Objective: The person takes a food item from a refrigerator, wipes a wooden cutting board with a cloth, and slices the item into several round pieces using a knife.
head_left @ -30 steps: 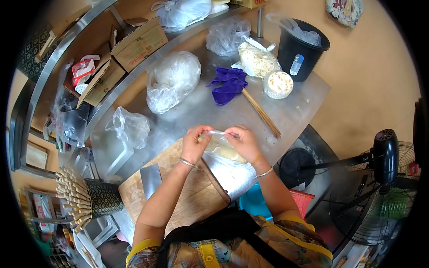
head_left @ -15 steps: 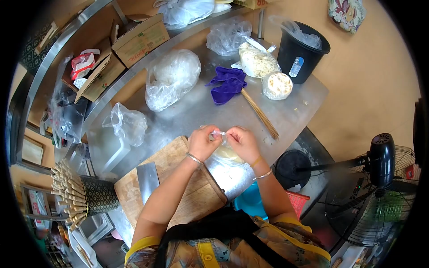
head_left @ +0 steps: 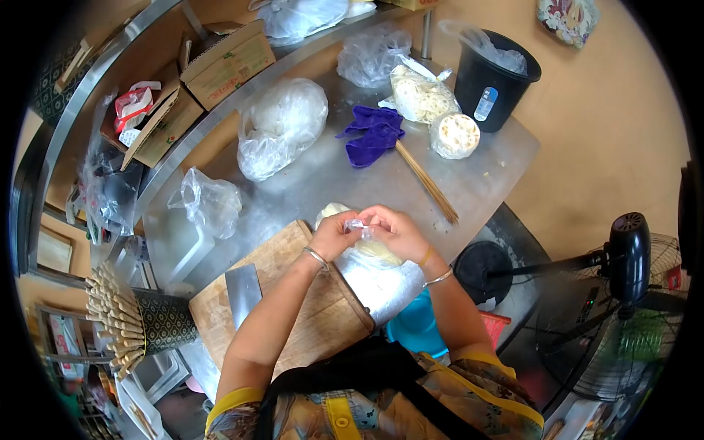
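Observation:
In the middle of the head view, my left hand [head_left: 335,235] and my right hand [head_left: 397,232] come together at the twisted top of a clear plastic bag [head_left: 378,252]. Fingers of both hands are closed on the thin plastic. Something pale and yellowish fills the bag, which rests on the metal table; I cannot make out what it is. Part of a pale lump shows just behind my left hand. Left of the bag lies a wooden cutting board [head_left: 293,308] with a cleaver [head_left: 243,293] on it, its broad blade partly hidden by my left forearm.
Across the metal table [head_left: 308,183] lie a big plastic bag [head_left: 282,128], a purple cloth [head_left: 370,136], thin sticks [head_left: 427,183], a bag of pale strips [head_left: 422,94] and a wrapped round stack [head_left: 455,136]. A black bucket [head_left: 506,88] stands behind. A fan [head_left: 627,257] is at right.
My hands have shifted slightly on the bag's top, the right fingers now arching over it. A pale lump behind my left hand has come into sight.

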### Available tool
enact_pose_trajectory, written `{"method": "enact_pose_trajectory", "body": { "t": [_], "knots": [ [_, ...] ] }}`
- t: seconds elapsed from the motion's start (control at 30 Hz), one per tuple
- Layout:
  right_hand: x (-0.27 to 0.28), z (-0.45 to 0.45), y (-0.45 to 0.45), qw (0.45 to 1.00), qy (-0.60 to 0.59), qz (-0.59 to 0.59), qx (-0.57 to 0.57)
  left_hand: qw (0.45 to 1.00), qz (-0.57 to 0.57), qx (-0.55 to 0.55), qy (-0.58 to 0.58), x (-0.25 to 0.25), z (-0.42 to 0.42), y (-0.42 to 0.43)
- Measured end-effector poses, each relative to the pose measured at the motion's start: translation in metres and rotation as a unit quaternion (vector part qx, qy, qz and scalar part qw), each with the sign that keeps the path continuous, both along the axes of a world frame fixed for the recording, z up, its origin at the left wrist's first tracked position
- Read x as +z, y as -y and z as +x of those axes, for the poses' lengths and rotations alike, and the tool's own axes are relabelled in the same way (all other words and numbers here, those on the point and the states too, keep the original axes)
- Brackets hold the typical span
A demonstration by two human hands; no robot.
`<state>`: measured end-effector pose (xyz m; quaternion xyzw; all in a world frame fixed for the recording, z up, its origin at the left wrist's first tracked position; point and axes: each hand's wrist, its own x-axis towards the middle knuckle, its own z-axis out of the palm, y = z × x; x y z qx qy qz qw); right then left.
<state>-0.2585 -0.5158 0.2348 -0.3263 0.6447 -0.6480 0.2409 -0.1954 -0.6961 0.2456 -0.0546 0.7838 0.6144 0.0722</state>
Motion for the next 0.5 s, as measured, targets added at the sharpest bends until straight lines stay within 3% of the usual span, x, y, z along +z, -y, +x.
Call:
{"method": "enact_pose_trajectory", "body": {
  "t": [0.03,0.1,0.23,0.3,0.33,0.4,0.43,0.5],
  "knots": [
    [-0.001,-0.002,-0.001,1.000,0.000,0.000,-0.001,1.000,0.000,-0.001,0.000,-0.003,-0.001,0.002],
    [-0.007,-0.007,-0.005,0.995,-0.087,0.046,-0.024,0.987,-0.148,-0.001,-0.070,-0.008,-0.003,0.008],
    [-0.019,-0.020,-0.004,0.990,-0.081,0.023,-0.112,0.986,-0.143,0.051,-0.065,-0.013,-0.003,0.006],
    [-0.020,-0.015,0.002,0.957,-0.220,0.026,-0.187,0.989,-0.083,0.066,-0.102,-0.021,-0.005,0.008],
    [-0.019,-0.014,0.002,0.957,-0.220,0.024,-0.188,0.989,-0.085,0.065,-0.103,-0.018,-0.004,0.011],
    [-0.015,-0.008,0.002,0.987,-0.038,0.026,-0.156,1.000,-0.009,0.021,-0.014,-0.011,0.004,0.017],
    [-0.013,-0.004,0.002,0.987,-0.035,0.027,-0.156,1.000,-0.009,0.021,-0.010,-0.014,0.005,0.018],
    [-0.003,0.001,0.002,0.938,-0.286,0.073,-0.185,0.997,-0.041,0.044,-0.057,-0.014,0.002,0.019]
  ]
}}
